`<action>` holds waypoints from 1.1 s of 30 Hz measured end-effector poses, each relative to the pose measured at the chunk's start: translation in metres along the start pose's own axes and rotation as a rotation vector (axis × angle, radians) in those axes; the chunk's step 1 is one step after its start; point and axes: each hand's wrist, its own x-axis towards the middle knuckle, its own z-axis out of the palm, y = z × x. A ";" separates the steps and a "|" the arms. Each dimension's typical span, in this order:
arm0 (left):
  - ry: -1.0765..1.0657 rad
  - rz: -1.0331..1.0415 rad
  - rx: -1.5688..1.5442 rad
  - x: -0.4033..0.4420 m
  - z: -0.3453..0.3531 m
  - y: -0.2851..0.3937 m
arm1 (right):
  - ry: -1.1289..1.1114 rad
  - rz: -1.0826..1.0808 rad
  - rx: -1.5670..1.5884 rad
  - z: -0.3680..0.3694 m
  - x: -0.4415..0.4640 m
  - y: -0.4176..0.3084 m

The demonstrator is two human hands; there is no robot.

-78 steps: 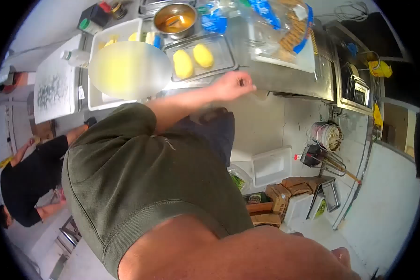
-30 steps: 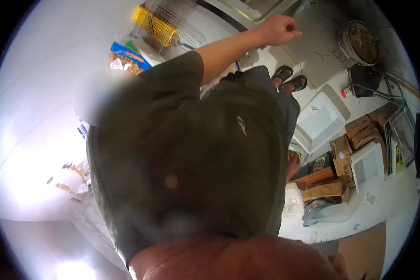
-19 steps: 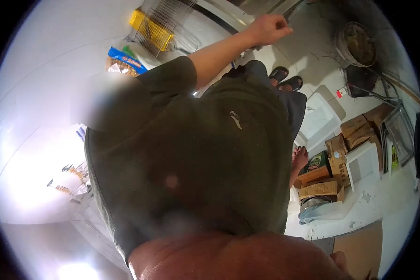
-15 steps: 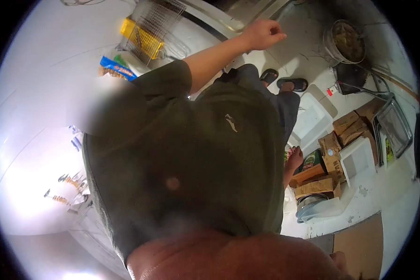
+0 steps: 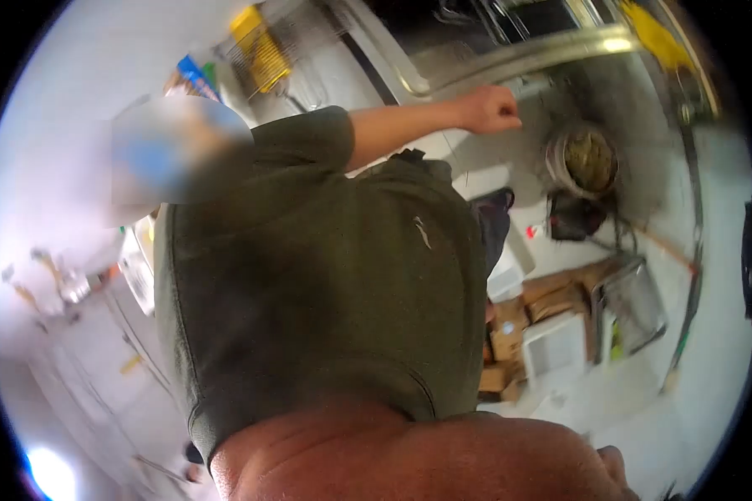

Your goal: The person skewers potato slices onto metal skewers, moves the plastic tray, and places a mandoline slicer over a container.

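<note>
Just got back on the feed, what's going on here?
A person in a dark green shirt has the left hand held out, fingers curled, with nothing visible in it. The hand looks apart from the nearby bucket on the floor. Right of the shirt in view are cardboard boxes and a white tub. A sliver at the shirt's edge may be the right hand, but that's unclear.

Packet (image 5: 194, 77) lies left of wire mesh (image 5: 248, 60) at upper left; bucket (image 5: 557, 169) stands at right on floor (image 5: 516, 157), below ledge (image 5: 543, 58); lower still, tub (image 5: 554, 349) sits between boxes (image 5: 510, 330) on its left and tray (image 5: 635, 307) on its right
</note>
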 end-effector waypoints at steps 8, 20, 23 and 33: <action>-0.019 0.303 -0.006 0.081 0.088 0.042 | -0.265 -0.200 -0.270 -0.039 0.097 -0.154; 0.105 -0.696 0.099 -0.076 0.039 0.055 | -0.859 -0.498 -0.863 0.071 0.173 -0.364; 0.354 -0.939 0.076 -0.181 0.036 0.058 | -1.047 -0.582 -1.049 0.149 0.151 -0.383; 1.290 -1.752 0.105 -0.511 0.276 0.084 | -1.483 -0.887 -1.686 0.391 -0.041 -0.315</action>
